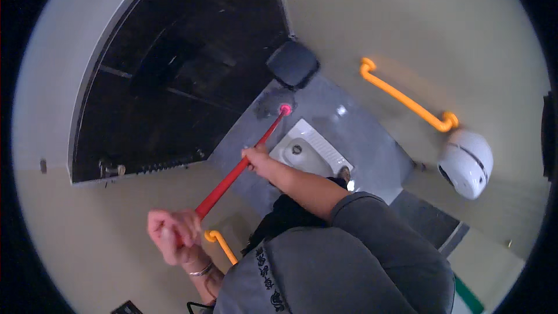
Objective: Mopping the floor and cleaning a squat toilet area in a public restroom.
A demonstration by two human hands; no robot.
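Note:
A long red pole (224, 185) slants across the view, held in both hands. My left hand (174, 233), with a bracelet at the wrist, closes around its upper end. Lower down, my right hand (257, 158) grips the shaft. At the pole's far end is a bright pink-red fitting (285, 109) with a grey, blurred mop-like head (268, 104) around it on the floor. Just right of the shaft lies a white ceramic squat toilet (311, 163) set into the floor, its drain visible. One shoe (344, 173) shows at the toilet's near right edge.
A black waste bin (293, 64) stands in the far corner, by the dark door or panel (196, 52). An orange grab bar (405, 98) and a white paper dispenser (466, 164) project from the right wall. Another orange bar (222, 246) is low at left. Grey floor (370, 139) looks shiny.

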